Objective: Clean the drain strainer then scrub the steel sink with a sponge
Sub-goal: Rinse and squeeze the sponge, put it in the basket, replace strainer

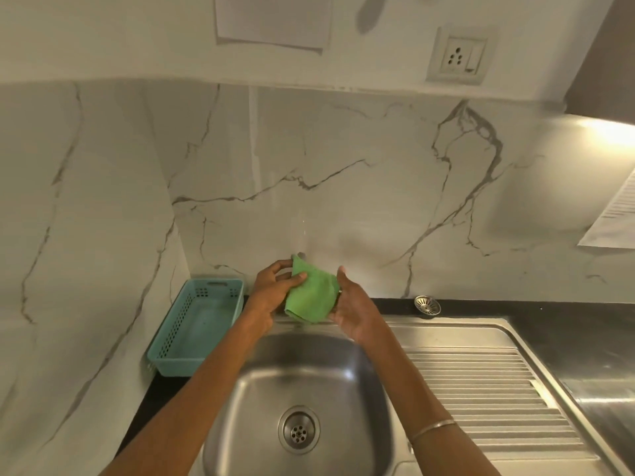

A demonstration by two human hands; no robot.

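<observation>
Green sponge (311, 297) held above the steel sink (309, 376): left hand (271, 290) fingers pinch it, right hand (354, 307) cradles it, fingers hidden. Best fold it firm, then scrub; drain strainer (427, 305) rests on the tabletop (488, 305).

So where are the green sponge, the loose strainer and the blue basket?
green sponge (311, 297): head view, middle of its face.
strainer (427, 305): head view, its domed centre.
basket (206, 328): head view, bare floor.

one view only: head-worn, wide-angle, looking forward and down from close above the steel sink (309, 372), basin at lower centre of the frame, marble wall (343, 149) filling the upper half.
</observation>
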